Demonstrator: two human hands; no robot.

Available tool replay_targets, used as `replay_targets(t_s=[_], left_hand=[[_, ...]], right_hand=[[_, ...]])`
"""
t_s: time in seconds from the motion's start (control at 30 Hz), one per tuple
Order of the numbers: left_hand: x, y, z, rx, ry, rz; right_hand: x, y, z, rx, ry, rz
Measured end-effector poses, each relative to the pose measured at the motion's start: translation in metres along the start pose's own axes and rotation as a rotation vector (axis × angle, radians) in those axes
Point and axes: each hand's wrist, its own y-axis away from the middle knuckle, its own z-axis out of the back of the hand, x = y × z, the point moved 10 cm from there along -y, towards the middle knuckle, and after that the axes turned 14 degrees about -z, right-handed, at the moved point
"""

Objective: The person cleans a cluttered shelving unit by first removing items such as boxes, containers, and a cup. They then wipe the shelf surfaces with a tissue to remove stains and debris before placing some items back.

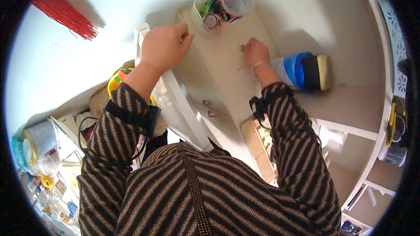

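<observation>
The left hand (164, 46), fingers curled in, hung near a white open plastic tub (197, 16) of small items on a cream, flat-topped shelf (232, 67). The right hand (256, 53), fingers bunched narrow, was over the shelf, just beside a white, blue and black banded cylinder (295, 72) with a pale yellow end. I cannot tell whether either hand held anything.

Left grip (164, 47) near white bin (198, 19), right grip (256, 53) by blue-banded cylinder (300, 71)
</observation>
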Motion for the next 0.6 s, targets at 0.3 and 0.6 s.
replay_targets(t_s=[0.3,0.6], left_hand=[[0.001,0.000,-0.003,0.022,0.008,0.032],[0.001,0.000,0.000,0.004,-0.015,-0.005]], right_hand=[[0.024,0.006,-0.009,0.009,-0.024,0.109],[0.023,-0.002,0.003,-0.078,-0.003,0.095]])
